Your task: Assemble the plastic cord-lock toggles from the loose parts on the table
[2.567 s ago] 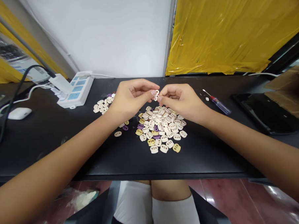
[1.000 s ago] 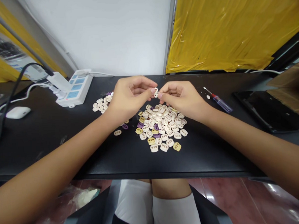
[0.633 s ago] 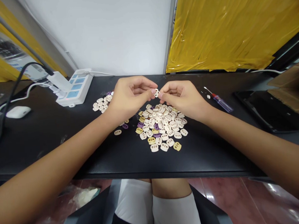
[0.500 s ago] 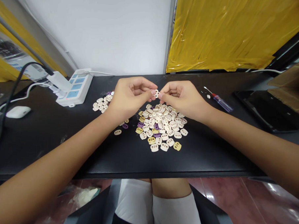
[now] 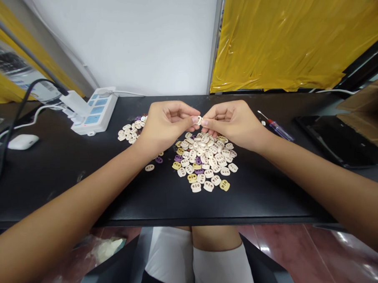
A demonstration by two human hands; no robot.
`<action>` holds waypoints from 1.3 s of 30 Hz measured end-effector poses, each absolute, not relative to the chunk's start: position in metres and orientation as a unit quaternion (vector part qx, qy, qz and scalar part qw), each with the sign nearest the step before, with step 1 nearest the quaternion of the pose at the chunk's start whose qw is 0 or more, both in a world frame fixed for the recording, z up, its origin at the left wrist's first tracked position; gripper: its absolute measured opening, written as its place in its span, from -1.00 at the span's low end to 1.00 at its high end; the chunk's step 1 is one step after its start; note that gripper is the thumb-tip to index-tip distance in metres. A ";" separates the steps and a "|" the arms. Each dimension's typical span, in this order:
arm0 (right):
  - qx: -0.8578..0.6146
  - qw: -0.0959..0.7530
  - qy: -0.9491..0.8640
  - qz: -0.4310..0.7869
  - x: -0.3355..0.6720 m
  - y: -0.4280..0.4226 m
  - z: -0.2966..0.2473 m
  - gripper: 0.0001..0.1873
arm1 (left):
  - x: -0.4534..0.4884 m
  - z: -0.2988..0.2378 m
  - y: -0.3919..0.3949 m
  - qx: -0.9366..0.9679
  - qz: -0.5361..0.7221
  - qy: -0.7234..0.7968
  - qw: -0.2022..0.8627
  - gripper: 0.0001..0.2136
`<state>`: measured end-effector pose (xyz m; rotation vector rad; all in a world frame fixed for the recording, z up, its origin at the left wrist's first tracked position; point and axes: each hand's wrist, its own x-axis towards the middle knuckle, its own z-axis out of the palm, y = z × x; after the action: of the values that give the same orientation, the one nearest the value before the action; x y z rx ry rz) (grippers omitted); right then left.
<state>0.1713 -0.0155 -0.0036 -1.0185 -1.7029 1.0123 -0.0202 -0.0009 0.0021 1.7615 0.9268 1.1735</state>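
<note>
A small cream cord lock (image 5: pixel 199 120) with holes is pinched between the fingertips of my left hand (image 5: pixel 172 121) and my right hand (image 5: pixel 230 122). Both hands are closed on it, above the far side of the main pile. That pile of cord locks (image 5: pixel 208 157) is mostly cream, with some yellow and purple ones mixed in. Left of my left hand lies a smaller heap of cord locks (image 5: pixel 129 133), partly hidden behind the hand. A single cream cord lock (image 5: pixel 149 168) rests under my left forearm's right side.
On the right lie a screwdriver (image 5: pixel 279 129) and a small white piece (image 5: pixel 263 123). Farther right sit a black flat case (image 5: pixel 336 141) and a cardboard box (image 5: pixel 367 113). A power strip (image 5: pixel 97 116), a white earbud case (image 5: pixel 23 141) and a plastic bottle (image 5: pixel 32 77) stand left.
The cord lock between my fingertips has turned, so its holes show less, and both hands have shifted very slightly. The piles look unchanged.
</note>
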 end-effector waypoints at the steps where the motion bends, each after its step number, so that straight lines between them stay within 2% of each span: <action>1: -0.406 0.430 -0.692 0.414 0.173 -0.015 -0.002 -0.70 | -0.021 0.002 -0.001 0.697 0.460 0.366 0.410 -0.95; 6: -0.377 0.388 -0.715 0.442 0.184 -0.010 0.001 -0.67 | -0.022 0.002 -0.002 0.702 0.429 0.366 0.436 -0.93; 15: -0.359 0.409 -0.718 0.434 0.190 -0.003 -0.004 -0.55 | -0.020 0.000 -0.002 0.685 0.428 0.360 0.466 -0.89; 23: -0.454 0.453 -0.709 0.292 0.221 0.014 0.012 -0.64 | -0.031 0.005 0.009 0.744 0.382 0.374 0.401 -0.90; 25: -0.482 0.396 -0.734 0.268 0.234 0.016 0.017 -0.66 | -0.032 0.003 0.009 0.765 0.360 0.367 0.389 -0.90; 29: -0.532 0.181 -0.794 0.232 0.256 0.015 0.029 -0.68 | -0.031 0.000 0.006 0.788 0.325 0.353 0.386 -0.85; 31: -0.562 0.100 -0.793 0.215 0.265 0.014 0.034 -0.74 | -0.032 0.001 0.007 0.789 0.323 0.353 0.387 -0.84; 35: -0.605 0.029 -0.773 0.189 0.275 0.016 0.037 -0.85 | -0.039 0.006 0.014 0.790 0.343 0.370 0.348 -0.85; 39: -0.583 -0.005 -0.782 0.220 0.269 0.014 0.037 -0.86 | -0.047 0.012 0.019 0.810 0.345 0.402 0.250 -0.86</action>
<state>0.2687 0.0142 0.0367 -1.8383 -2.4637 0.6942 -0.0472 0.0193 0.0119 2.2063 1.0957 0.9389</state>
